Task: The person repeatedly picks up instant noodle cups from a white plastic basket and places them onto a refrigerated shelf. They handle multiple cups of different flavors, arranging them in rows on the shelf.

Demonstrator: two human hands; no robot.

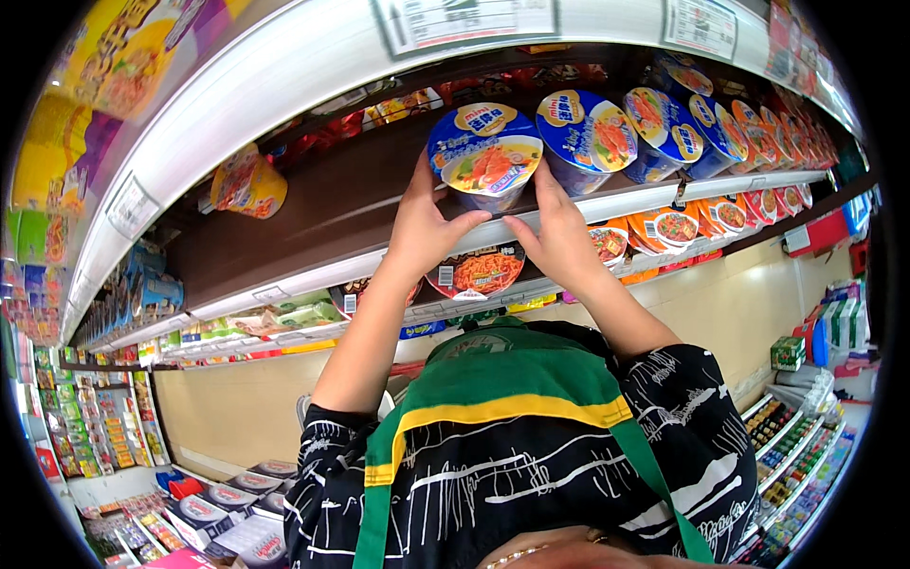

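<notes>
"Well, where is the cup right now?"

"It's the blue-lidded cup (486,156) at the front of the brown shelf (313,228), between the two hands. Its lid faces the camera, and its base is hidden, so I can't tell whether it rests on the shelf or is slightly raised."

"And the grip?"

"Both are grasping that cup. The left hand (424,223) has its fingers along the left side, the right hand (557,232) along the right side. The thumbs point toward each other below the front of the cup, tips near but apart."

"What stands beside it?"

"Just to the right, a second blue cup (586,142), then more blue cups (664,133), and after those a line of orange cups (758,133) running off to the right. Well apart on the left, a yellow cup (249,185) sits tilted on the same shelf."

"Anything underneath?"

"On the lower level, a black-lidded bowl (479,273) shows between the forearms, with orange bowls (664,228) to the right and green packs (303,313) to the left."

"How about the person?"

"They wear a green apron (512,379) with a yellow band over a black shirt (540,479) with white markings. Behind them runs a beige floor (237,408), with stacked boxes (227,503) at lower left."
</notes>
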